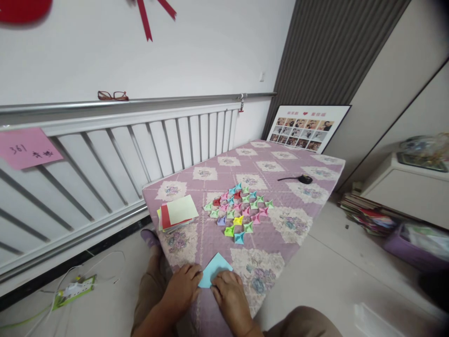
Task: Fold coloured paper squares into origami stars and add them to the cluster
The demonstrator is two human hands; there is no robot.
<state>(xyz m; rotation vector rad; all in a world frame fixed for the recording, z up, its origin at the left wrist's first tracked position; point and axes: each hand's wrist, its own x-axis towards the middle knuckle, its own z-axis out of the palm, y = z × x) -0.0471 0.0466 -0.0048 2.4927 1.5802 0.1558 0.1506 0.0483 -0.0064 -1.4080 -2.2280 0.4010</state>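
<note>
A light blue sheet of origami paper lies at the near end of the table, one corner pointing away from me. My left hand has its fingers curled closed at the sheet's left corner. On the right part of the paper, my right hand presses with bent fingers held together, covering that side and some of the near edge. Beyond the sheet, several small folded paper pieces stand in slanting rows, in blue, green, pink, red, yellow and purple. To their left is a stack of coloured paper, pale yellow and red on top.
A purple patterned cloth covers the table. A black object with a thin tail lies farther right. A photo board leans at the far end. The white radiator runs along the left, with eyeglasses on the pipe above.
</note>
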